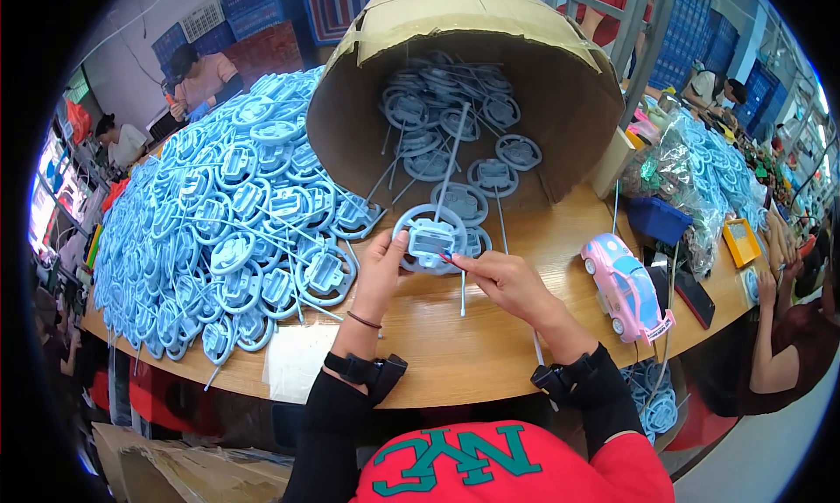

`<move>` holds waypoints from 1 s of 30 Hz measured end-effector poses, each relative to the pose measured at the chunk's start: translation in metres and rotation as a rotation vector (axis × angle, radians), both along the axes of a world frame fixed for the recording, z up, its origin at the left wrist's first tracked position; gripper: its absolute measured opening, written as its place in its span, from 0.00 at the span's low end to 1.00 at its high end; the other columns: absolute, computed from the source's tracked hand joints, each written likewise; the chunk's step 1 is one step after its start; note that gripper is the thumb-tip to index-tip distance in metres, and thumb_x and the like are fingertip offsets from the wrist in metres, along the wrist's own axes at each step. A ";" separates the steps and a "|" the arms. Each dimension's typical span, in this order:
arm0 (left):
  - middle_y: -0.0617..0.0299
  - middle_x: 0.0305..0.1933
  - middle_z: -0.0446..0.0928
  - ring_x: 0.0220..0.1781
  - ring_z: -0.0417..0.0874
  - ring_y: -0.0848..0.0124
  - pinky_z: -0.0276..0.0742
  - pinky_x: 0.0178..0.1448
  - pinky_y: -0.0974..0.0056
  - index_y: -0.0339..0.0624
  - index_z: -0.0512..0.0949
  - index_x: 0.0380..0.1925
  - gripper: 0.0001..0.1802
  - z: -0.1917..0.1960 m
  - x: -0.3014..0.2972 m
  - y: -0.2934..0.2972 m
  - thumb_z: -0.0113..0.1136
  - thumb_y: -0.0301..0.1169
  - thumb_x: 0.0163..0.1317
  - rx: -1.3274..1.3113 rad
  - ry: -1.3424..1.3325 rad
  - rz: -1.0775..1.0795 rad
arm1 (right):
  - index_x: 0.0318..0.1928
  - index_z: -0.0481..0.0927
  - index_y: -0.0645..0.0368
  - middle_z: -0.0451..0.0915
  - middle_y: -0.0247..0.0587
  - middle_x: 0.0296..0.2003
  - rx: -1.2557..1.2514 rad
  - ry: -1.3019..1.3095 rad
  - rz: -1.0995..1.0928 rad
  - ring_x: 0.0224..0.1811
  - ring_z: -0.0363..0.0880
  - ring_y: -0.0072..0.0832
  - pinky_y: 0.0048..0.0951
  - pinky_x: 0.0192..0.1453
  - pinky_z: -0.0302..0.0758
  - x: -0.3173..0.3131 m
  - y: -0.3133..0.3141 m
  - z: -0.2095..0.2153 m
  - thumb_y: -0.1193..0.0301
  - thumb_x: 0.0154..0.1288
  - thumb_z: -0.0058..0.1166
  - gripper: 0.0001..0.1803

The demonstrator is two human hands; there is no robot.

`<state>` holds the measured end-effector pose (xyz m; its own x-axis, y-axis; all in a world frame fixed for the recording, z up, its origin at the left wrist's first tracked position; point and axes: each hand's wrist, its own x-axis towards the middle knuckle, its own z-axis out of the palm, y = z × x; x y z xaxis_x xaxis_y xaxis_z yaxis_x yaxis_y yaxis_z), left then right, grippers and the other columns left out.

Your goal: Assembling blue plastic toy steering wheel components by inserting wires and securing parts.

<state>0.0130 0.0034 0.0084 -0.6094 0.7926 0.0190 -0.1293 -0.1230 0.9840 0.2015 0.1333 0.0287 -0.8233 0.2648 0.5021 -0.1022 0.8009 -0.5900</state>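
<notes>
A light blue toy steering wheel (431, 235) with a long thin rod rising from it is held over the table in front of the box. My left hand (382, 267) is closed on the wheel's left rim, thumb on top. My right hand (507, 282) pinches at the wheel's lower right edge. Something small and reddish shows at its fingertips, too small to name. More such wheels (493, 176) lie inside the cardboard box (577, 92), whose mouth faces me. To my left rises a large heap of blue toy steering wheels (241, 210).
A pink and blue toy car (621, 286) stands to the right, beside a dark phone (694, 298). Behind them are a blue bin (658, 220) and a yellow tray (742, 242). A white sheet (300, 363) lies at the table's front edge. Other people work around the tables.
</notes>
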 end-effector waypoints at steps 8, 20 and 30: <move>0.64 0.39 0.78 0.39 0.79 0.76 0.79 0.43 0.68 0.39 0.73 0.46 0.14 -0.002 0.025 0.006 0.49 0.36 0.67 0.024 -0.144 -0.053 | 0.51 0.77 0.38 0.77 0.36 0.29 0.139 -0.110 -0.003 0.29 0.77 0.38 0.35 0.31 0.73 0.003 0.006 -0.004 0.76 0.55 0.53 0.23; 0.61 0.43 0.78 0.42 0.80 0.73 0.79 0.45 0.67 0.39 0.73 0.46 0.14 -0.004 0.021 -0.002 0.51 0.36 0.66 0.124 -0.329 -0.099 | 0.49 0.79 0.39 0.78 0.36 0.30 0.035 -0.052 0.046 0.31 0.77 0.39 0.36 0.31 0.73 0.002 0.001 -0.001 0.72 0.59 0.54 0.17; 0.55 0.47 0.77 0.48 0.79 0.66 0.78 0.52 0.60 0.38 0.69 0.51 0.23 0.011 0.029 -0.001 0.43 0.46 0.68 0.112 -0.419 -0.298 | 0.51 0.78 0.43 0.76 0.39 0.27 0.006 -0.001 0.113 0.29 0.76 0.37 0.34 0.33 0.71 0.003 0.000 0.001 0.78 0.54 0.54 0.24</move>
<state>0.0425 0.0022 0.0191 -0.3317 0.9397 -0.0837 -0.5542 -0.1223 0.8234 0.2046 0.1333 0.0298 -0.8480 0.1672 0.5029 -0.1918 0.7878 -0.5854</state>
